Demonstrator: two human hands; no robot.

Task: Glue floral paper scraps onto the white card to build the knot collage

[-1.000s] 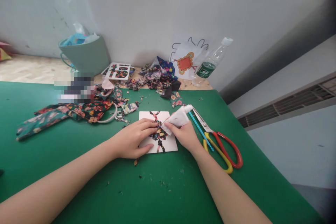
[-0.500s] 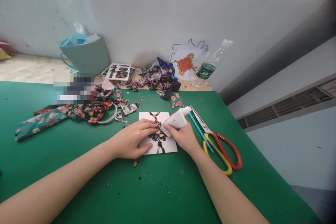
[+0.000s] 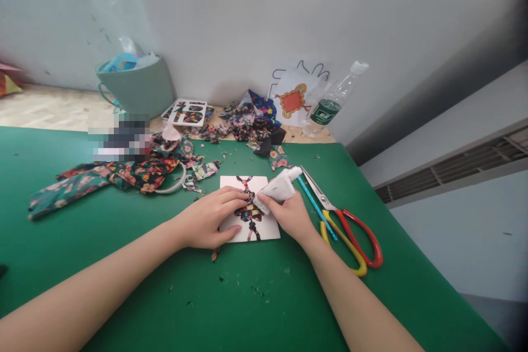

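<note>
One white card (image 3: 268, 229) lies flat on the green bench (image 3: 231, 319). The left hand (image 3: 212, 217) rests loose on it, fingers spread over flowery cloth pieces (image 3: 251, 213). The right hand (image 3: 292, 217) grasps one white squeeze tube (image 3: 281, 187) above the card's right side. Just to the right lie one blue stick (image 3: 315, 204) and one pair of scissors (image 3: 330, 206), inside the bench's slanting right edge. One bottle (image 3: 325, 111) stands behind the far green edge. Between the two arms, a wide green stretch holds tiny scraps (image 3: 258, 291).
</note>
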